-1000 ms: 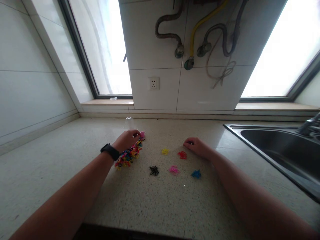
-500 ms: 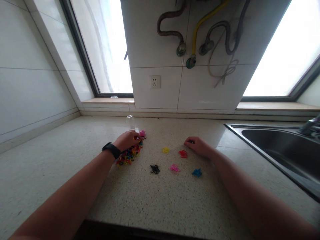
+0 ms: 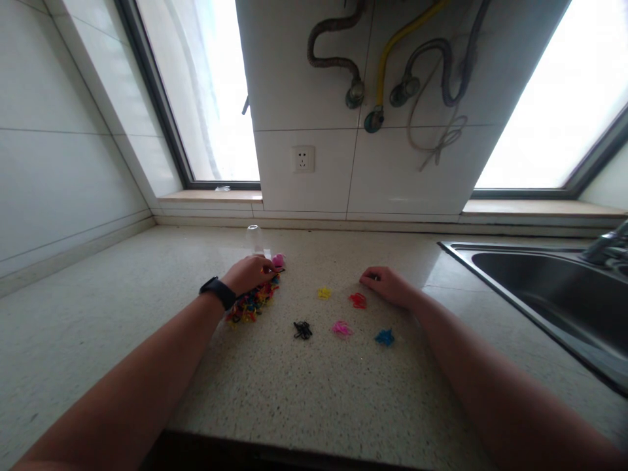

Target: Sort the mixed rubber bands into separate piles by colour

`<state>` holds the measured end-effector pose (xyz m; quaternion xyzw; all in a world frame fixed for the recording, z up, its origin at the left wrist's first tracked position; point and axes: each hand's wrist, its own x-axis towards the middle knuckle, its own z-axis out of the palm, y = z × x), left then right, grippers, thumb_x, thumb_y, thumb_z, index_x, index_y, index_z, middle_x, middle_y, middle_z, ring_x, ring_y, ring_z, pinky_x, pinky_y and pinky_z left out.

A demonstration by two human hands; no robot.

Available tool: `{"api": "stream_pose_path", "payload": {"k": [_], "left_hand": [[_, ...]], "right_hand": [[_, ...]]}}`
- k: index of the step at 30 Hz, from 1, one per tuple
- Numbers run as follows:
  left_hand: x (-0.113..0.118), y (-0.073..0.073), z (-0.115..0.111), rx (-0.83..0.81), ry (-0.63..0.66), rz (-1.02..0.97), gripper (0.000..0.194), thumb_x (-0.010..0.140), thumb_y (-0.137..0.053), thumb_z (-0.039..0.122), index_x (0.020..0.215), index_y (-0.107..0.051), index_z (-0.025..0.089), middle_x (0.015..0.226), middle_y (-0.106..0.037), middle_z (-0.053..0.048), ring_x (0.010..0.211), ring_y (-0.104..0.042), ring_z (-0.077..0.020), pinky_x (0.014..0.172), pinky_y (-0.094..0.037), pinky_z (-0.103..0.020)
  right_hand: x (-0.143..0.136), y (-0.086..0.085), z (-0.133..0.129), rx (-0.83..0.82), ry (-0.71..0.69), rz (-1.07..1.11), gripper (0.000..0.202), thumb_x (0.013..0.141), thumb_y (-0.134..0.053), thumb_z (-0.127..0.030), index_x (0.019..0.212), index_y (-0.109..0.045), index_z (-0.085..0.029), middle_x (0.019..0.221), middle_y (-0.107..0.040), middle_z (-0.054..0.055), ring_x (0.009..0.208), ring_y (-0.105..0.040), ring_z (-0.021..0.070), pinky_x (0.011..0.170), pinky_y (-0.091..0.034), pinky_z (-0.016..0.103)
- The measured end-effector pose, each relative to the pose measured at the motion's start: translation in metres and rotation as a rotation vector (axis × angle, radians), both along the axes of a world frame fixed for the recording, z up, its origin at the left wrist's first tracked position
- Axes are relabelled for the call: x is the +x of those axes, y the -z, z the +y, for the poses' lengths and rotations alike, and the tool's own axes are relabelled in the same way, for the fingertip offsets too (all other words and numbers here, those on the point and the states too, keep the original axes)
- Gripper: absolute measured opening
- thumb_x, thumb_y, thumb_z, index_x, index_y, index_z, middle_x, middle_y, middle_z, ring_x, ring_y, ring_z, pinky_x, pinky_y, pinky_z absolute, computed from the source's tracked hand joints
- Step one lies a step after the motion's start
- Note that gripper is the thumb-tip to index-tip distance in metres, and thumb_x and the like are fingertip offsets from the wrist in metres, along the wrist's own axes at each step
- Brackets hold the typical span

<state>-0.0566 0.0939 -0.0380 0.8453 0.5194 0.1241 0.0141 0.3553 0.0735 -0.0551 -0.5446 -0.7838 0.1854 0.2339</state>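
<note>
Left grip [image 3: 251,273] bunched over multicoloured heap of tiny rubbery bands [image 3: 252,307], right grip [image 3: 386,284] curled near small red band pile [image 3: 358,300]; can't tell if either's closed on anything.

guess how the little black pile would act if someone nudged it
The black pile would probably spread rather than slide as one, since it looks like a loose heap of thin pieces. It is likely light, being so small and thin, and perhaps floppy, as some pieces look curved.

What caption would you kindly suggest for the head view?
Left hand at a multicoloured pile, beside five small clusters, each one colour.
</note>
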Motion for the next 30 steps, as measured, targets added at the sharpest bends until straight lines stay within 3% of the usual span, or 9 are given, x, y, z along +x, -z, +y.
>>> {"api": "stream_pose_path", "payload": {"k": [8,18,24,30], "left_hand": [[0.002,-0.004,-0.002,0.004,-0.026,-0.068,0.03,0.095,-0.057,0.041,0.106,-0.064,0.014,0.104,-0.065,-0.007,0.091,-0.062,-0.018,0.084,-0.053,-0.039],[0.013,-0.018,-0.009,-0.046,-0.034,-0.368,0.036,0.086,-0.057,0.048,0.091,-0.072,0.016,0.082,-0.071,-0.006,0.071,-0.059,-0.0157,0.067,-0.043,-0.027],[0.044,-0.028,-0.022,-0.232,0.078,-0.562,0.028,0.086,-0.057,0.039,0.095,-0.067,0.014,0.087,-0.072,-0.006,0.068,-0.059,-0.0125,0.06,-0.044,-0.023],[0.09,-0.045,-0.061,-0.408,0.206,-0.708,0.024,0.087,-0.06,0.034,0.098,-0.066,0.013,0.09,-0.073,-0.007,0.06,-0.054,-0.008,0.055,-0.041,-0.02]], "right_hand": [[-0.002,-0.001,-0.002,0.007,-0.001,0.006,0.028,0.087,-0.056,-0.039,0.092,-0.074,-0.017,0.088,-0.075,0.008,0.079,-0.065,0.0203,0.073,-0.047,0.032],[-0.001,-0.001,-0.001,0.016,-0.003,-0.02,0.029,0.088,-0.055,-0.04,0.092,-0.074,-0.018,0.087,-0.074,0.007,0.078,-0.065,0.0197,0.072,-0.046,0.031],[-0.001,0.0,-0.001,0.025,-0.011,-0.01,0.028,0.088,-0.055,-0.039,0.091,-0.074,-0.018,0.088,-0.075,0.007,0.079,-0.065,0.02,0.072,-0.046,0.03],[-0.002,0.0,0.0,0.013,0.006,-0.017,0.028,0.087,-0.056,-0.039,0.091,-0.074,-0.019,0.087,-0.074,0.007,0.078,-0.065,0.0206,0.071,-0.046,0.03]]}}
